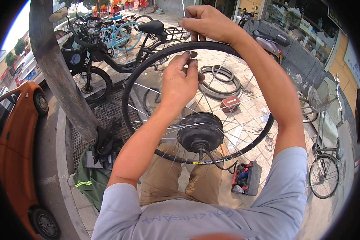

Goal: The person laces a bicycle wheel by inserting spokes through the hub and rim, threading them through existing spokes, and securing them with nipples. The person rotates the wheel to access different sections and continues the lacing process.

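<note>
Lacing, apparently: your right fingers (193, 25) pinch a thin rod (183, 7), left fingers (193, 68) look pressed together inside the rim (126, 100); next calls for alignment

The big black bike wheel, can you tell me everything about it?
This round black wheel has thin silvery spokes, a fat black hub trailing a black cable, and a metal-looking rim, seemingly tyreless. It tilts over brown-trousered legs. The left hand is inside it, the right hand at its far edge.
</note>
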`<state>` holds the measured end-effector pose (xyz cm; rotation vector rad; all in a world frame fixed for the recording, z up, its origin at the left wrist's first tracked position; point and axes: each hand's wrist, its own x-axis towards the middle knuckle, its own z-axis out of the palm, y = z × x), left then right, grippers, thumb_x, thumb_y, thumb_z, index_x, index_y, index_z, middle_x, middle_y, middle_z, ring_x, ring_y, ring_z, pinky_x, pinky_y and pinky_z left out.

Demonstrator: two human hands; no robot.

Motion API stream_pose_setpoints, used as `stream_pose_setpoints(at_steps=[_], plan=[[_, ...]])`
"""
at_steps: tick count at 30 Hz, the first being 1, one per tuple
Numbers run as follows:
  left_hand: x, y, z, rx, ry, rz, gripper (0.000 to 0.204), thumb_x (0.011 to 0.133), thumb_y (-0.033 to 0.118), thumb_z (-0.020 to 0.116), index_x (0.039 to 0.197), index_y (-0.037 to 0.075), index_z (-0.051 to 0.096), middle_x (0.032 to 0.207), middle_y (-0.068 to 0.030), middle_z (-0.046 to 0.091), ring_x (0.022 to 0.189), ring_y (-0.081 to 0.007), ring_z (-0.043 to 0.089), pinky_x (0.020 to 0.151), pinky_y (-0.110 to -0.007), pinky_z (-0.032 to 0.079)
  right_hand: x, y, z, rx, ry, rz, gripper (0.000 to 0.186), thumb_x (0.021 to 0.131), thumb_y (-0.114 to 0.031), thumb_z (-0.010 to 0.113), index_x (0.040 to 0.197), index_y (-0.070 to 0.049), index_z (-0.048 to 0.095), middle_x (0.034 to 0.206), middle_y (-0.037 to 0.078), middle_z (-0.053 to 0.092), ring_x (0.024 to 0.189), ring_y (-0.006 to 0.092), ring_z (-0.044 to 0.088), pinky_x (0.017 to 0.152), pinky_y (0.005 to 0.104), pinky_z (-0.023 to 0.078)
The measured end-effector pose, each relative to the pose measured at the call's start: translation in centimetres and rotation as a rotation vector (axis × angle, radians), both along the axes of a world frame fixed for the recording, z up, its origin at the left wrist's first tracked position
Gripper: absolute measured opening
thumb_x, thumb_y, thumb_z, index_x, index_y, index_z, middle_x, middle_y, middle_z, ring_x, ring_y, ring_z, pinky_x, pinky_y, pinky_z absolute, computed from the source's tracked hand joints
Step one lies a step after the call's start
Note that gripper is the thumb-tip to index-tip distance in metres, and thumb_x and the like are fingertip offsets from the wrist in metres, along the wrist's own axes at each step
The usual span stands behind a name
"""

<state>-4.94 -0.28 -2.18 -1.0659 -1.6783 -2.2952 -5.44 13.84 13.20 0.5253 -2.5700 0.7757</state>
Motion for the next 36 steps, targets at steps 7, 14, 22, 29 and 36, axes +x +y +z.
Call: stream_pose_setpoints(at_steps=[7, 14, 22, 29, 36], plan=[[-1.3, -1.4, -0.9, -0.225, 0.411, 0.299, 0.022, 0.099, 0.003, 0.059, 0.117, -0.008, 0.063, 0.103, -0.0114, 0.062, 0.077, -0.0181, 0.074, 0.064, -0.028, 0.060, -1.2, 1.0, -0.7, 0.023, 0.012, -0.020, 0.030, 0.099, -0.033, 0.065, 0.087, -0.006, 0.061, 0.069, 0.000, 0.062, 0.061, 0.0069, 0.066, 0.048, 0.0223, 0.047], [-1.8, -0.3, -0.8, -0.196, 0.685, 0.495, 0.020, 0.093, 0.003, 0.062, 0.109, -0.008, 0.065, 0.089, -0.0194, 0.064, 0.069, -0.0305, 0.067, 0.064, -0.039, 0.053, -0.3, 0.6, -0.5, -0.030, 0.022, 0.004, 0.032, 0.094, -0.036, 0.067, 0.094, -0.004, 0.069, 0.069, 0.002, 0.066, 0.061, 0.0085, 0.063, 0.052, 0.0255, 0.047], [-1.6, -0.1, -0.7, -0.186, 0.631, 0.438, 0.016, 0.092, 0.004, 0.063, 0.102, -0.009, 0.064, 0.086, -0.0203, 0.063, 0.070, -0.0338, 0.067, 0.063, -0.042, 0.053, 0.6, 0.1, 0.4, -0.005, -0.042, -0.090, 0.028, 0.102, -0.028, 0.061, 0.088, -0.004, 0.065, 0.068, 0.003, 0.065, 0.061, 0.0106, 0.062, 0.055, 0.0265, 0.050], [-1.4, 0.1, -0.6, -0.163, 0.613, 0.428, 0.018, 0.094, 0.003, 0.061, 0.107, -0.009, 0.064, 0.086, -0.0195, 0.063, 0.068, -0.0294, 0.068, 0.062, -0.040, 0.052, 0.4, 0.7, -0.3, -0.097, -0.023, 0.019, 0.029, 0.100, -0.031, 0.064, 0.089, -0.004, 0.066, 0.068, 0.002, 0.066, 0.059, 0.0083, 0.061, 0.053, 0.0271, 0.048], [-1.2, 0.0, -0.4, -0.166, 0.620, 0.432, 0.020, 0.094, 0.003, 0.061, 0.110, -0.009, 0.066, 0.089, -0.0190, 0.065, 0.069, -0.0266, 0.069, 0.063, -0.038, 0.053, 0.1, 0.8, -0.6, -0.031, 0.072, 0.054, 0.029, 0.100, -0.033, 0.064, 0.097, -0.003, 0.067, 0.071, 0.003, 0.067, 0.063, 0.0086, 0.065, 0.054, 0.0265, 0.049]])
